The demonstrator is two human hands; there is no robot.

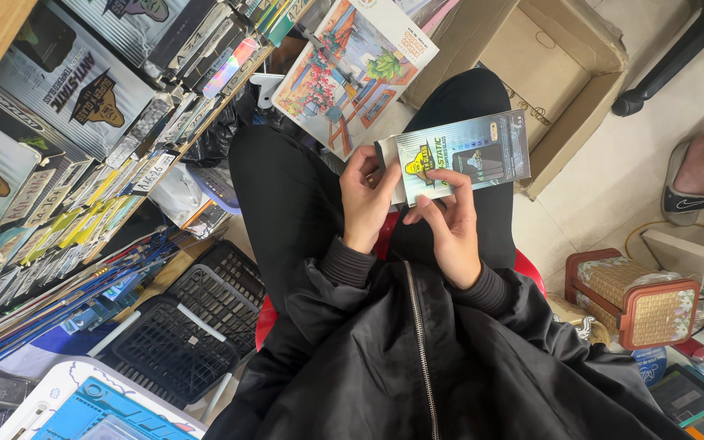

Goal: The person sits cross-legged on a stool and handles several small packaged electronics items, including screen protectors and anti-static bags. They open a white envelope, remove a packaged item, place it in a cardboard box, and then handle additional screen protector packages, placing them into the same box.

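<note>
The flat rectangular package (462, 156) is a slim retail pack with a shiny, iridescent silver-blue face, a yellow and black emblem near its left end and a small dark picture of a phone toward its right end; a pale inner sleeve or edge shows at its left short side. It is held over the lap of a seated person in black trousers and a black zipped jacket (417, 358), in front of the chest and above the knees. Its long axis runs roughly left to right across the view, tilted a little so the right end sits higher than the left, and its printed face is turned up toward the camera. The left hand (366, 200) grips the package's left end, thumb on the face and fingers curled round the edge. The right hand (452, 228) is closed on the lower edge just right of that, thumb pressed on the front near the emblem. Beyond the package, a colourful illustrated box (344, 69) lies past the knees, and an open cardboard box (556, 73) stands just right of the package's far end. Left of the package, well apart, a rack of similar packs (83, 147) hangs, with black plastic baskets (189, 326) below it.
</note>
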